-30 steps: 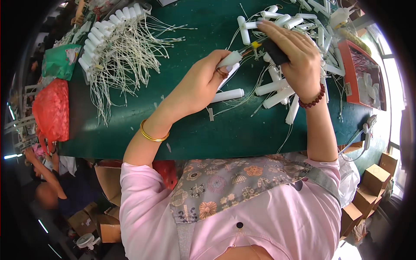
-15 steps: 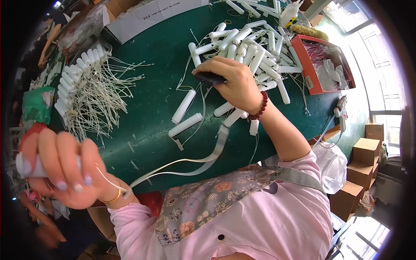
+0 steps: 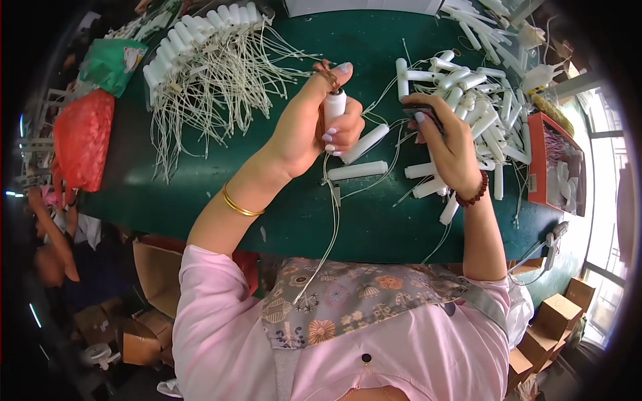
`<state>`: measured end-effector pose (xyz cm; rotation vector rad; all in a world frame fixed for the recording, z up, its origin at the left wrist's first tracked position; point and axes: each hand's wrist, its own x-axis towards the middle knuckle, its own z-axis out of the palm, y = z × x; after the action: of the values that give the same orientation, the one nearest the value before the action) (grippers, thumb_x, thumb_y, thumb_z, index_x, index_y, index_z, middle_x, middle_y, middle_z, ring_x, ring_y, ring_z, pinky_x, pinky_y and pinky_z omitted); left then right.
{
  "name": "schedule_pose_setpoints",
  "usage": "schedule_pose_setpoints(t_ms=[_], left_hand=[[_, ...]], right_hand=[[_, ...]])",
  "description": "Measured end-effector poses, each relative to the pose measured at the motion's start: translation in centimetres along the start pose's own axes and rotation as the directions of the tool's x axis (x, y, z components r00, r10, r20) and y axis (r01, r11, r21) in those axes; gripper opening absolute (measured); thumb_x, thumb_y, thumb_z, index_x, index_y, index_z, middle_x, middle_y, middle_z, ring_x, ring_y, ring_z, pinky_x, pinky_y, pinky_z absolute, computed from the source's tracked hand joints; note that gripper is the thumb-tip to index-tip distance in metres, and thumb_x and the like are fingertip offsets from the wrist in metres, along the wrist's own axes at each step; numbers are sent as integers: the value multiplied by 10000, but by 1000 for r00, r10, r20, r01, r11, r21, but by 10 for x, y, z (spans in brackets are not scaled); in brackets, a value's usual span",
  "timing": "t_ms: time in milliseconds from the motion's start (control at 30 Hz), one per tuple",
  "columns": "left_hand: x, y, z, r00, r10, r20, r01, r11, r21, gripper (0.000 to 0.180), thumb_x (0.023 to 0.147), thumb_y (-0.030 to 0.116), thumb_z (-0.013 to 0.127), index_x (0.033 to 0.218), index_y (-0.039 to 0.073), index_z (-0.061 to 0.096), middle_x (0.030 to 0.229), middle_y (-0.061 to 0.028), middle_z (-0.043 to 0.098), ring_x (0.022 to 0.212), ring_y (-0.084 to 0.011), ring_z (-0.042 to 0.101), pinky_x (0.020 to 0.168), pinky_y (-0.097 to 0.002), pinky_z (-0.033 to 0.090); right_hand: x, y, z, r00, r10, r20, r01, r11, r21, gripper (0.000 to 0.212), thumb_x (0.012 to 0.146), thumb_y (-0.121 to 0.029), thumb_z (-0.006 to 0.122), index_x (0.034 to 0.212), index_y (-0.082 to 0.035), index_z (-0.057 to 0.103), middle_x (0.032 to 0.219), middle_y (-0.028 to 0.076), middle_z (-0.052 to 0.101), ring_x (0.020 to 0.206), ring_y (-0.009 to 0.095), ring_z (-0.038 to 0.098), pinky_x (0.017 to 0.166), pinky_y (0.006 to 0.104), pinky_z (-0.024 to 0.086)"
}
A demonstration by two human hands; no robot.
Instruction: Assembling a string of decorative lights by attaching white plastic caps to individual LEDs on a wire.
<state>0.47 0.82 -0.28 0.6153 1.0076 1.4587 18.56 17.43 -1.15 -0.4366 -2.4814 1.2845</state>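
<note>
"What's the L hand (image 3: 314, 127) got?"

"Clenched round a white tube (image 3: 335, 107), upright, dark end up, above the tbl (image 3: 147, 194). Thin wires (image 3: 336, 217) hang below the fist."

"And the R hand (image 3: 455, 147)?"

"Grasping a dark flat obj. (image 3: 431, 115) beside the tube heap (image 3: 485, 113). Can't tell what it is."

"Btwn the hands?"

"2 loose tubes (image 3: 361, 170), lying nr each other."

"Farther out?"

"Row of wired tubes (image 3: 180, 41) on the L w/ a red bag (image 3: 81, 137) past it; orange box (image 3: 540, 187) far R."
</note>
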Motion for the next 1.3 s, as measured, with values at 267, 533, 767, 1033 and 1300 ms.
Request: schedule_pose_setpoints(t_ms=[267,533,767,1033,1300], left_hand=[[-5,1,-11,1000,23,-15,-24,1000,-21,599,994,471,329,490,157,239,445,-2,252,421,-135,222,425,-292,214],[-4,1,-8,982,106,-156,-116,992,-52,578,989,414,356,483,162,233,436,-4,240,382,-125,188,382,-294,177],[1,-6,-19,990,80,-116,-89,994,-69,666,1028,520,274,480,143,298,429,-2,291,376,-129,259,392,-286,233],[-20,-19,5,798,539,268,-206,-174,963,315,934,242,585,700,35,551,692,-154,584,612,-312,598,562,-419,460],[-56,-3,40,970,122,211,-186,-191,964,159,853,117,667,985,31,683,877,-117,637,809,-332,649,688,-416,507]], right_hand=[[-1,9,7,998,-10,-63,18,993,121,315,1058,-161,428,1257,-44,643,826,30,658,680,60,528,640,214,459],[-6,-2,13,992,-49,-115,42,997,-68,227,978,-99,593,1176,-66,700,792,8,653,674,49,545,620,207,456],[-7,1,19,980,-131,-152,116,988,-105,229,914,-71,669,1133,-75,737,860,-3,689,735,44,568,683,205,467],[-2,6,16,1000,2,1,-2,981,195,260,968,-201,665,1166,-41,718,795,-38,609,721,49,462,692,224,434],[-8,13,32,917,-306,258,298,952,70,536,689,-203,906,1146,-23,691,1024,96,698,890,224,646,836,312,522]])
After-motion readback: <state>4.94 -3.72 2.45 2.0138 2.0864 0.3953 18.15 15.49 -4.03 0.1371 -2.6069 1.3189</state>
